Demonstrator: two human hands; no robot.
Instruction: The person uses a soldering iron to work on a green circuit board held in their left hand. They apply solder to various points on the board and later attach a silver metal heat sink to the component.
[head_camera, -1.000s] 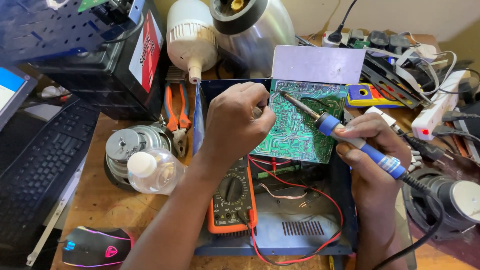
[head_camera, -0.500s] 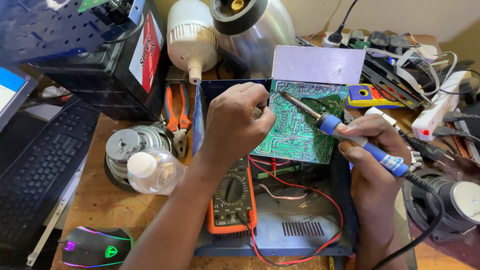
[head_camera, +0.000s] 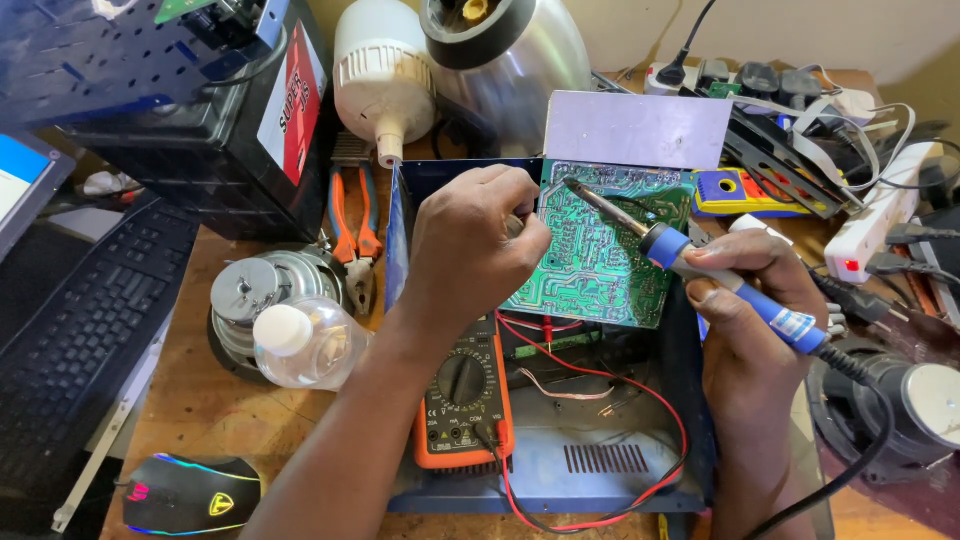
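The circuit board (head_camera: 600, 250) before me is glossy green laminate laced with pale, shiny solder tracks, and the soldering iron (head_camera: 690, 262) in my right hand (head_camera: 755, 340), just right of the board, has a dull grey metal tip and a smooth blue plastic grip. Below the board lies a multimeter (head_camera: 462, 400) in a matt orange rubbery shell with a black plastic face, resting in a blue painted sheet-metal case (head_camera: 590, 470). Left of the board, the table (head_camera: 215, 400) shows worn, matt brown wood, bearing a clear plastic bottle (head_camera: 305, 345), a stack of bright metal discs (head_camera: 255, 290) and pliers (head_camera: 355, 225) with orange plastic handles.
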